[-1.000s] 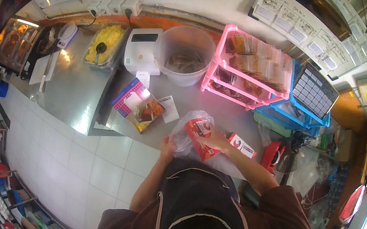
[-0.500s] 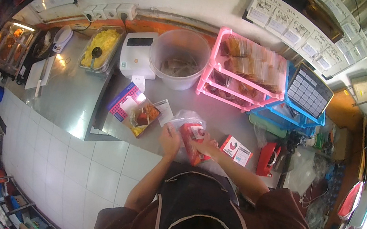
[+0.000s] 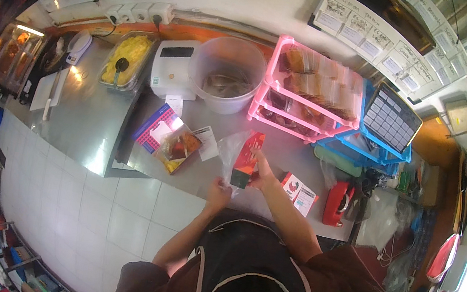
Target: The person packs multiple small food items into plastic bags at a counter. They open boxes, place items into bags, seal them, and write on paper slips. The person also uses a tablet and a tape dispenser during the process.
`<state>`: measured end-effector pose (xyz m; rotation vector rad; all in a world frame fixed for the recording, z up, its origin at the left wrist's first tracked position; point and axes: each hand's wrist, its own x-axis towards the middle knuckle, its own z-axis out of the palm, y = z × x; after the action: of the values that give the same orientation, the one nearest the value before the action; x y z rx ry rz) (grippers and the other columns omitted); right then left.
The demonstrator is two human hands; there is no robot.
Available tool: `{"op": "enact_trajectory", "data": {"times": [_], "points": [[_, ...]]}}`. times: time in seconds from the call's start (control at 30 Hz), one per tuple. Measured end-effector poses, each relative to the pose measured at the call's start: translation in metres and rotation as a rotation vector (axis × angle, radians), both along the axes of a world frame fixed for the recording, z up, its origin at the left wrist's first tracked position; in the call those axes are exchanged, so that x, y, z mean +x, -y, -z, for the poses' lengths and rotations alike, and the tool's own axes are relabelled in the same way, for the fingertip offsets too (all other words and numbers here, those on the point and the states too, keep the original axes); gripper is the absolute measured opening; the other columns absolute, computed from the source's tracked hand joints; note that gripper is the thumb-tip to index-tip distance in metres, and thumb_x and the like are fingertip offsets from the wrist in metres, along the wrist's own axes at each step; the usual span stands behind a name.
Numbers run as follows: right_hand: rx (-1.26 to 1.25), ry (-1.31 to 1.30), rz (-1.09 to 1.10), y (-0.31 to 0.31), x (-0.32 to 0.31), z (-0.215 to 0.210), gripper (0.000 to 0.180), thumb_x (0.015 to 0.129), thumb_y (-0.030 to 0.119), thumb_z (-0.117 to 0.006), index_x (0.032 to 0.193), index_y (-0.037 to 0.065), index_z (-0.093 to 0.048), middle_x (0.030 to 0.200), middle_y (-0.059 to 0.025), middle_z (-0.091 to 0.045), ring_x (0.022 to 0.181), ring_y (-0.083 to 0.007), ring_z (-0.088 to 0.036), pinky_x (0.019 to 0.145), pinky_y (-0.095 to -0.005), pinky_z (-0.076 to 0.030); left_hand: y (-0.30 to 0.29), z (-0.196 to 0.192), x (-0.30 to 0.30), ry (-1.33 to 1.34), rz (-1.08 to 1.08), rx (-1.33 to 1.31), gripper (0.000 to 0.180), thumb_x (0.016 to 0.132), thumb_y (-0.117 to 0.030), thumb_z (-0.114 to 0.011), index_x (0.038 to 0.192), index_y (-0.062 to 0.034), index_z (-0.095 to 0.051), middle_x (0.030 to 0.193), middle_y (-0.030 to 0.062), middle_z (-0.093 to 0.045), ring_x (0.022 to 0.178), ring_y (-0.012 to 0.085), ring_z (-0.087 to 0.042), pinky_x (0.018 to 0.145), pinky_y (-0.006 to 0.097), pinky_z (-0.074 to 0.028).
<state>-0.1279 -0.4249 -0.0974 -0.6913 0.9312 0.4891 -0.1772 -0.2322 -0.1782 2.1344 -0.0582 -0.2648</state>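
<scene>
My right hand (image 3: 265, 170) grips a red box (image 3: 247, 154) with a dark green end, its fingers over the right side. Against the box's left side hangs a clear plastic bag (image 3: 232, 149); whether the box is inside it or beside it I cannot tell. Below, near the counter's front edge, my left hand (image 3: 218, 194) pinches the bag's lower part. To the left lies an open food box (image 3: 157, 128) with a purple patterned flap, holding yellow food and a bagged brown portion (image 3: 180, 144). A white slip (image 3: 206, 143) lies next to it.
Right of my hands are a red-and-white box with a label (image 3: 299, 193) and a red tape dispenser (image 3: 338, 203). Along the back stand a white printer (image 3: 174, 67), a translucent bucket (image 3: 224, 97), pink tiered baskets (image 3: 262, 93) and a tub of yellow food (image 3: 129, 58).
The red box has been turned, so its dark green end now faces me. My left hand has moved down along the bag, and my right hand has shifted up to the box's side.
</scene>
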Motion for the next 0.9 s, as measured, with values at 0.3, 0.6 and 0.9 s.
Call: {"op": "enact_trajectory", "data": {"times": [0.3, 0.6, 0.9], "points": [[-0.202, 0.095, 0.055, -0.021, 0.0, 0.033, 0.037, 0.089, 0.04, -0.074, 0.104, 0.009, -0.061, 0.071, -0.0042, -0.061, 0.049, -0.0174, -0.058, 0.041, -0.0319, -0.041, 0.011, -0.063, 0.016, 0.178, -0.316, -0.222, 0.019, 0.087, -0.013, -0.071, 0.099, -0.0008, -0.061, 0.086, 0.0149, -0.064, 0.077, 0.0294, -0.062, 0.069, 0.04, -0.048], [-0.24, -0.001, 0.293, -0.047, 0.012, 0.033, 0.031, 0.091, 0.031, -0.07, 0.108, 0.008, -0.059, 0.079, -0.006, -0.061, 0.059, -0.017, -0.061, 0.046, -0.0324, -0.049, 0.006, -0.058, 0.002, 0.386, -0.068, -0.179, 0.023, 0.077, -0.006, -0.075, 0.093, -0.0029, -0.058, 0.08, 0.0136, -0.062, 0.073, 0.0341, -0.061, 0.066, 0.044, -0.048], [-0.694, 0.191, 0.281, -0.05, -0.011, 0.069, 0.081, 0.084, 0.044, -0.076, 0.147, 0.013, -0.036, 0.111, -0.0121, -0.061, 0.093, -0.0279, -0.063, 0.084, -0.0476, -0.055, -0.006, -0.108, -0.011, 0.156, 0.288, -0.116, 0.036, 0.078, -0.021, -0.076, 0.1, -0.0012, -0.056, 0.088, 0.0177, -0.063, 0.079, 0.0371, -0.061, 0.071, 0.046, -0.05]]}}
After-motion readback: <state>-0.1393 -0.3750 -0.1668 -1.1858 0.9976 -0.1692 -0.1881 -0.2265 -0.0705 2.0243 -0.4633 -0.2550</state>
